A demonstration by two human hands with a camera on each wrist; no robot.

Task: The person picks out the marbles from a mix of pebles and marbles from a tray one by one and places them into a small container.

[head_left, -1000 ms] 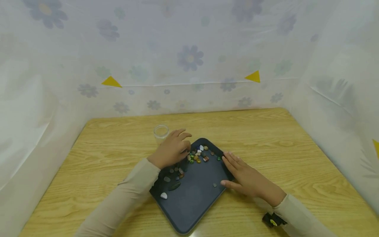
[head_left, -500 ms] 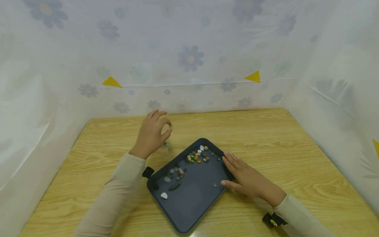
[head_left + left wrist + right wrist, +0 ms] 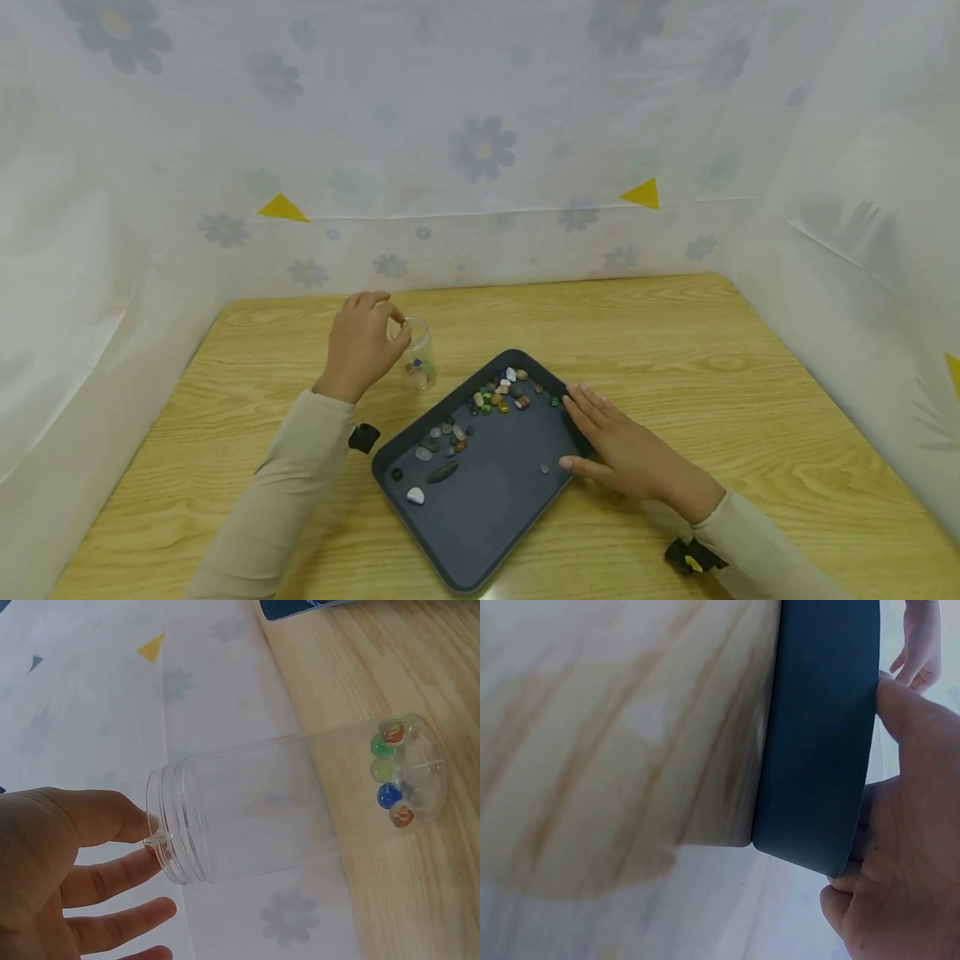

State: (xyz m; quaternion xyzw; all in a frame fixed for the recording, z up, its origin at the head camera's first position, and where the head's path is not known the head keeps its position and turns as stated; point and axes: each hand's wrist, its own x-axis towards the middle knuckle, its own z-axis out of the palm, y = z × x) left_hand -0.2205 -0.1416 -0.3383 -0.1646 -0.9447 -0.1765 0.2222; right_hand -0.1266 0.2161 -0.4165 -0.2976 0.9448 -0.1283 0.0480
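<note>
My left hand (image 3: 363, 343) pinches a small clear glass marble (image 3: 154, 841) between thumb and forefinger, at the mouth of a clear jar (image 3: 422, 354). The jar stands upright on the table, with several coloured marbles (image 3: 389, 796) at its bottom, among them blue, green and orange ones. My right hand (image 3: 626, 450) rests on the right edge of a dark tray (image 3: 480, 533), its fingers lying along the rim and the thumb apart. Several pebbles and glass pieces lie in the tray, mostly along its far left side, including a white stone (image 3: 416, 496) and a long dark stone (image 3: 442, 472).
The wood-grain table (image 3: 750, 400) extends around the tray. White flowered sheeting (image 3: 480, 100) encloses it at the back and sides, with yellow triangles (image 3: 641, 194) stuck on it.
My left hand has moved from over the tray, up and left, to the jar's mouth, and the jar shows more fully now. My right hand and the tray have stayed put.
</note>
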